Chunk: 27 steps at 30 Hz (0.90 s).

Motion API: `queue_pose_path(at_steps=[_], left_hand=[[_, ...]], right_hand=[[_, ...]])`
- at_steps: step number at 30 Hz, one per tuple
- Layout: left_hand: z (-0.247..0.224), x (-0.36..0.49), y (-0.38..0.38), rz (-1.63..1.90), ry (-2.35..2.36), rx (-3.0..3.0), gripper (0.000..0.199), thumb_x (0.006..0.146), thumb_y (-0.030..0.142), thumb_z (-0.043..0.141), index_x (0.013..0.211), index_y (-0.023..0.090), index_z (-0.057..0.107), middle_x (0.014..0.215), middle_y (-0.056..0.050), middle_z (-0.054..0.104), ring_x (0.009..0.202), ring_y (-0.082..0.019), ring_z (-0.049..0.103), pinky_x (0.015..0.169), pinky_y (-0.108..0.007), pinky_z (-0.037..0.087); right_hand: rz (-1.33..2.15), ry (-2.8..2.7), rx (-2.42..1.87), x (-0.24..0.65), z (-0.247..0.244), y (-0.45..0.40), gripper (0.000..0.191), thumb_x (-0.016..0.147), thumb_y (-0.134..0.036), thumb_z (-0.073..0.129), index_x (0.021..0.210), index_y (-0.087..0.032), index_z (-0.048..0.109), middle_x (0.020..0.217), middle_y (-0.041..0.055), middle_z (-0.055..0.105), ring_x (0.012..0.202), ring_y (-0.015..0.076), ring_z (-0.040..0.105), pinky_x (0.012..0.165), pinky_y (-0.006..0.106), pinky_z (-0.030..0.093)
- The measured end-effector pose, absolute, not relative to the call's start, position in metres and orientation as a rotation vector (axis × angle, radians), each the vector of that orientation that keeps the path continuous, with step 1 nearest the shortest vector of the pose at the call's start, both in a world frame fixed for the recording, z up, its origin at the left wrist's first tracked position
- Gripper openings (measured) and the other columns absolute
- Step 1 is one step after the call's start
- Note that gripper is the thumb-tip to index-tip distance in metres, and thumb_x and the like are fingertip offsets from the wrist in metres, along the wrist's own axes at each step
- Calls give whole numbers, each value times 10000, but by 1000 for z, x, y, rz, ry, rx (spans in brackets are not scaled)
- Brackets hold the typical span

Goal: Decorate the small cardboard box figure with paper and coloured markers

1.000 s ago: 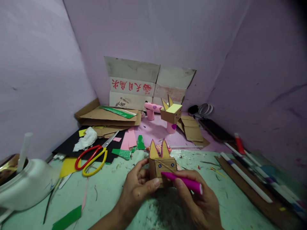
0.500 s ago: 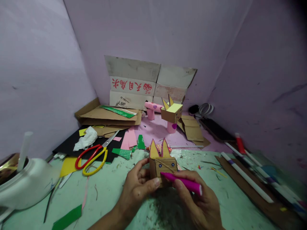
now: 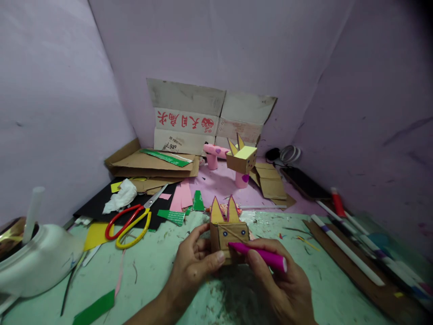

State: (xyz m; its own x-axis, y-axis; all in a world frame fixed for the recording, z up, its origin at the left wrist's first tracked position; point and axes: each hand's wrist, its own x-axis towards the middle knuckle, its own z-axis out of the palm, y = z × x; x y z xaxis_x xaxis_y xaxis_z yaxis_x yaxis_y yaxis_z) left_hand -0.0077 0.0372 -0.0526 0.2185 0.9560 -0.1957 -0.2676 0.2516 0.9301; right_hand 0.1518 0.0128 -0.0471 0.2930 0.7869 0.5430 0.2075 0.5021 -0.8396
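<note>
A small cardboard box shaped as an animal head point(image 3: 233, 237) is upright at the front middle, with two drawn eyes and two pointed yellow ears edged in purple. My left hand point(image 3: 196, 262) is closed around its left side, thumb on the lower front. In my right hand point(image 3: 282, 277) is a magenta marker point(image 3: 267, 258), pinched between thumb and fingers. The marker's tip meets the front of the head, below and between the eyes. Farther back, a similar cardboard head point(image 3: 241, 162) sits on a pink figure point(image 3: 216, 151) with purple spots.
Red-and-yellow scissors point(image 3: 130, 225) lie at left beside a crumpled white tissue point(image 3: 122, 196). A white pot-like container point(image 3: 50, 257) stands at the left edge. Several markers point(image 3: 348, 250) rest at right on a cardboard strip. Folded cardboard point(image 3: 155, 164) and a printed panel point(image 3: 189, 117) are behind.
The marker has shifted slightly to the right across the front of the head, and my right hand with it. My left hand keeps its hold.
</note>
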Motion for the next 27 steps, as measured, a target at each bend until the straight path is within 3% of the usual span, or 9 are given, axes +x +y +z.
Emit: queue_pose_path(at_steps=[7, 14, 18, 27], left_hand=[[-54, -8, 38, 1040, 933, 915, 902, 641, 384, 825, 1347, 72, 357, 1061, -209, 715, 975, -356, 677, 801, -407, 517], [-52, -11, 38, 1018, 932, 892, 870, 651, 379, 808, 1352, 81, 389, 1117, -213, 702, 1029, -385, 659, 826, -441, 523], [-51, -11, 39, 1017, 942, 887, 845, 656, 362, 803, 1355, 75, 426, 1114, -196, 707, 1056, -369, 646, 871, -427, 506], [-48, -11, 38, 1009, 931, 869, 778, 674, 346, 793, 1341, 83, 490, 1182, -205, 684, 1084, -388, 634, 898, -464, 515]], right_hand=[[527, -1265, -998, 149, -48, 12, 149, 830, -188, 628, 895, -287, 719, 782, -27, 722, 694, 146, 667, 651, 227, 533], [506, -1095, -1095, 158, -45, 12, 57, 835, -265, 631, 835, -247, 685, 633, -25, 597, 625, 180, 610, 640, 299, 519], [446, -1033, -1167, 167, -41, 14, 76, 820, -309, 649, 807, -241, 678, 667, -8, 595, 642, 187, 581, 603, 299, 484], [383, -1163, -1084, 171, -42, 15, 63, 825, -228, 629, 791, -254, 675, 646, -24, 598, 577, 160, 551, 579, 282, 465]])
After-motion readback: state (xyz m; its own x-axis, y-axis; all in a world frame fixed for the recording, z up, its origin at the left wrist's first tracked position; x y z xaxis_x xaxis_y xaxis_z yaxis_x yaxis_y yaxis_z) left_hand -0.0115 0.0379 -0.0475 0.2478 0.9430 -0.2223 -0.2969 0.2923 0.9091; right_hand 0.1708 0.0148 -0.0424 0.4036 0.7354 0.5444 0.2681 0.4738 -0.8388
